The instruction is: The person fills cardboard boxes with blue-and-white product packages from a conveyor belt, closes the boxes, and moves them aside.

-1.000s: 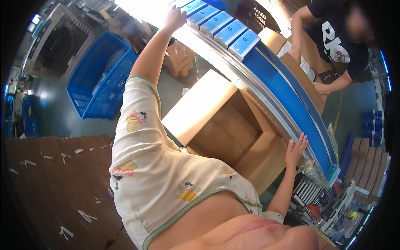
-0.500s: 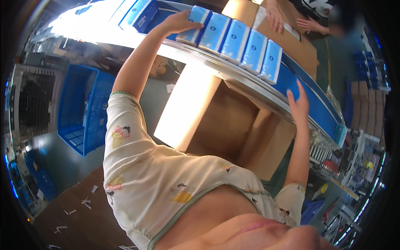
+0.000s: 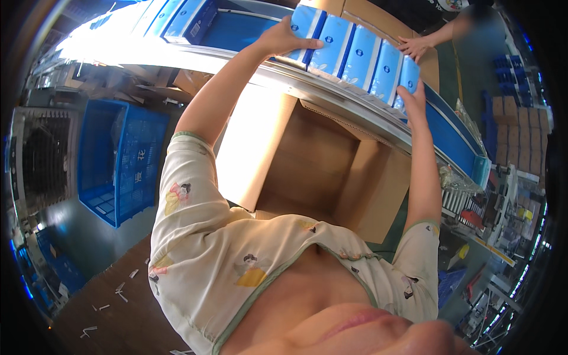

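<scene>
A row of several blue-and-white soft packs, which look like tissue packs (image 3: 359,54), stands side by side on a blue conveyor belt (image 3: 455,137). At the row's left end, my left hand (image 3: 286,39) grips the outermost pack, thumb across its near face. My right hand (image 3: 415,102) presses on the pack at the right end, its thumb on the near side; its other fingers are partly hidden. Between them, my two hands clamp the row. Below the belt, close to my body, an open cardboard box (image 3: 310,163) shows its bare inside.
Across the belt a co-worker's hand (image 3: 418,47) reaches near the row's right end, over brown cardboard. More blue packs (image 3: 192,23) stand farther left on the belt. A blue plastic crate (image 3: 121,168) sits at left on the floor; stacked cartons (image 3: 520,136) stand at far right.
My right hand has moved up and left from above the belt onto the right-end pack. The row and my left hand have shifted slightly right. The co-worker's hand has come closer to the packs.
</scene>
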